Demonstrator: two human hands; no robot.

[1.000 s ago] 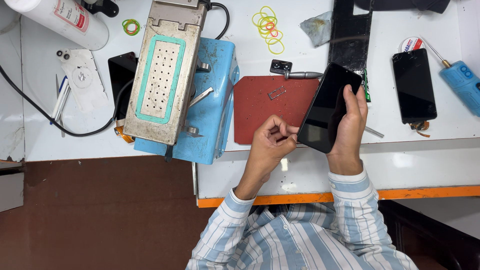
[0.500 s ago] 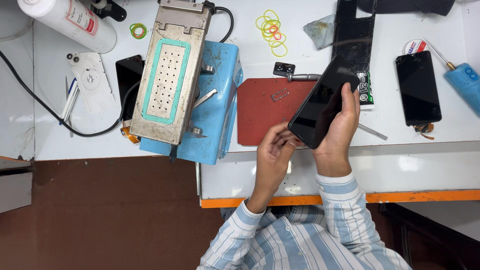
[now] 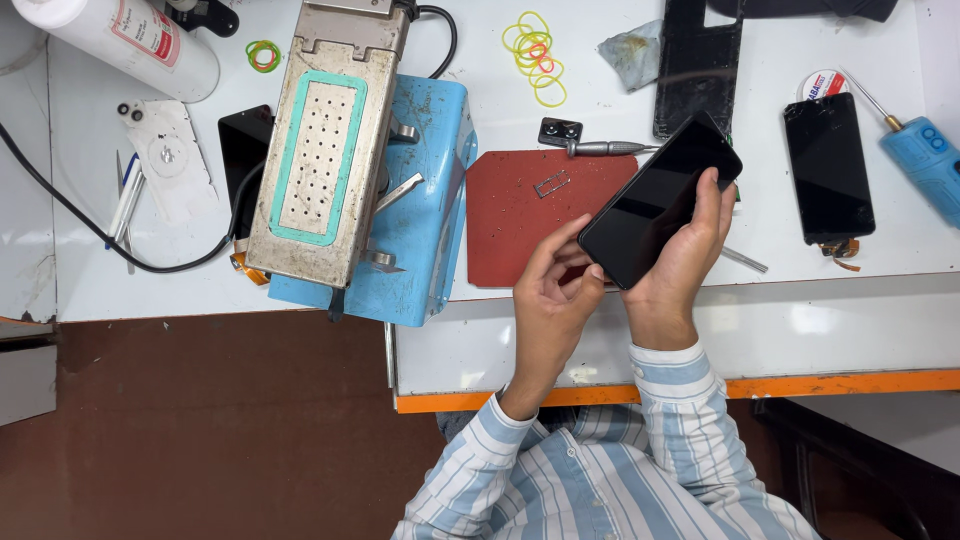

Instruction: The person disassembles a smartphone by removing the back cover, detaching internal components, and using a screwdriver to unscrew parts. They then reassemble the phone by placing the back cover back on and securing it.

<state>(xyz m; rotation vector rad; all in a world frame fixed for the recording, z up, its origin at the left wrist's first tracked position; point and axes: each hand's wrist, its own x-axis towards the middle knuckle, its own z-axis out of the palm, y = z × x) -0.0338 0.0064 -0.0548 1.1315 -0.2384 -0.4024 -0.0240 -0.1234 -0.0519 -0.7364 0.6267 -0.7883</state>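
Right hand [image 3: 690,255] grips a black phone [image 3: 660,200] from beneath, fingers curled over its far long edge, thumb side under the near end. Phone is tilted, screen up and dark, long axis running from 7 o'clock to 1 o'clock, lifted above the white bench [image 3: 850,330]. Its top corner sits over the edge of a black back panel [image 3: 697,65] lying flat at 12 o'clock.

Left hand [image 3: 555,295] at 8 o'clock of the phone, loosely curled, fingertips meeting the phone's lower corner. Whether it pinches a small tool there, cannot tell. Both forearms in blue-and-white striped sleeves [image 3: 640,450].

Red mat [image 3: 520,220] just at 9 o'clock of the phone, partly under the left hand; a small metal frame [image 3: 552,184] lies on it. Metal-handled tool [image 3: 605,148] along the mat's top edge, next to a small black camera part [image 3: 560,130].

Farther at 9 o'clock: a perforated metal plate machine [image 3: 325,150] on a blue base [image 3: 430,200], cable trailing off. Yellow rubber bands [image 3: 535,55] at 11 o'clock. Second black phone [image 3: 828,168] flat on the bench at 3 o'clock, well apart; a blue-handled tool [image 3: 925,155] beyond it. White cylinder [image 3: 125,40] at far upper left.
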